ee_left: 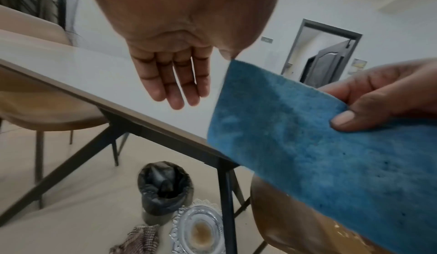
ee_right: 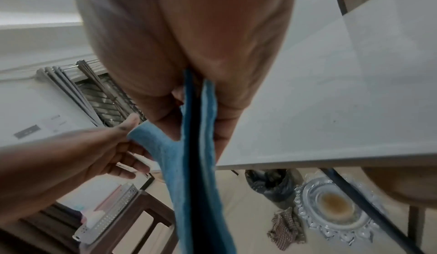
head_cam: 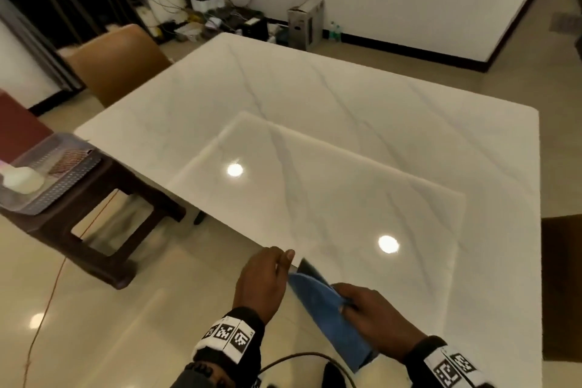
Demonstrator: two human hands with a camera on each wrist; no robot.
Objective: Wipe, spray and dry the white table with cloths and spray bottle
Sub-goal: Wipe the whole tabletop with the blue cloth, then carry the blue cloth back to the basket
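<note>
Holding a blue cloth at the near corner of the white table, the person stands at the bottom centre of the head view. Right hand grips the cloth, thumb over the fabric, folded layers pinched btwn palm & fingers in the right wrist view. Left hand is just beside it at the cloth's upper corner; in the left wrist view its fingers hang straight & relaxed, and the thumb tip looks to touch the cloth corner, though a real pinch can't be told. Cloth hangs over the table edge, lower end off the top.

At the left edge of the head view, a dark stool carries a perforated tray w/ a white spray bottle lying in it, blurred. Under the table, lower centre of the left wrist view: a black-lined bin, a glass dish & a checked cloth on the floor.
</note>
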